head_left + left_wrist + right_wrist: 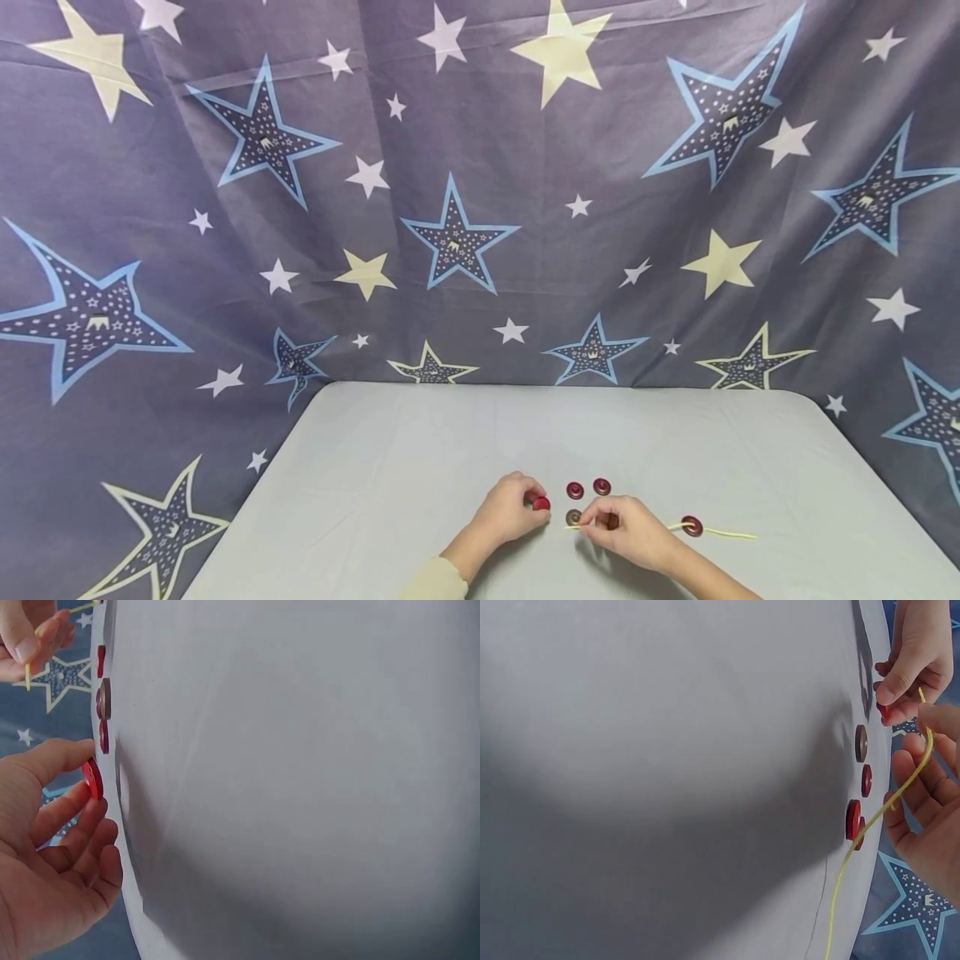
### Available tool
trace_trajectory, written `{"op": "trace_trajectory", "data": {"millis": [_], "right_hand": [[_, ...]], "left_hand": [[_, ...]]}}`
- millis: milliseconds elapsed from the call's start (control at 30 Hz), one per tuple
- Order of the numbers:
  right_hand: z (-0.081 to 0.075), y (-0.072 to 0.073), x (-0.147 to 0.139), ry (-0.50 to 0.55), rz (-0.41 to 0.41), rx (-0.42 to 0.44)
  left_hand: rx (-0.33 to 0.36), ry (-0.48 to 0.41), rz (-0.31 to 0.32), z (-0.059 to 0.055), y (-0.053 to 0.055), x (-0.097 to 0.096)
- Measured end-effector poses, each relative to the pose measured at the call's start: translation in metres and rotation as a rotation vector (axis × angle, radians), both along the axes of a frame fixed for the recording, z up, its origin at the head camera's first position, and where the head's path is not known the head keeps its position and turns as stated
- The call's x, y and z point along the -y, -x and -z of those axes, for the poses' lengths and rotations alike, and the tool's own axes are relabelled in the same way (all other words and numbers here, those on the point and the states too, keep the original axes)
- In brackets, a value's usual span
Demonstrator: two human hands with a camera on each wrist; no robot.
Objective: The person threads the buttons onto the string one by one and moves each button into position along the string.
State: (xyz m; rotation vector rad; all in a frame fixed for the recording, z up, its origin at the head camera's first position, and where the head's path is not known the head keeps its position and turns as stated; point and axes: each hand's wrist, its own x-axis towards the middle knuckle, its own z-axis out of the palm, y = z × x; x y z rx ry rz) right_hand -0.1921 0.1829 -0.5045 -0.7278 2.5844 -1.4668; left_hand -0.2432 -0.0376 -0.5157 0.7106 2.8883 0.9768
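My left hand [504, 510] pinches a bright red button [92, 780] between thumb and fingers, held on edge above the table. To its right, my right hand [630, 529] pinches a yellow string [911, 776] near one end. A short tip of that string sticks out past the fingertips, toward the left hand. The string's other end trails across the table to the right, with a dark red button [692, 526] on it. A brown button [574, 517] lies between the two hands, just beyond the string's tip in the head view.
Two more dark red buttons, a left one [575, 490] and a right one [602, 486], lie behind the brown button. All rest on a pale grey table [420, 450]. A dark curtain [495, 150] printed with stars hangs behind and beside the table.
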Motion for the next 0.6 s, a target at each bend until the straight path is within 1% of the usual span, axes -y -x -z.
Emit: {"op": "trace_trajectory", "data": {"millis": [300, 500, 600], "right_hand": [[0.0, 0.0, 0.0, -0.002, 0.011, -0.014], [0.001, 0.001, -0.001, -0.004, 0.016, -0.014], [0.001, 0.001, -0.001, 0.005, 0.01, -0.027]], "left_hand": [[0.034, -0.122, -0.014, -0.003, -0.002, 0.008], [0.058, -0.148, -0.03, -0.004, -0.003, 0.013], [0.068, -0.162, -0.027, -0.005, -0.003, 0.014]]}}
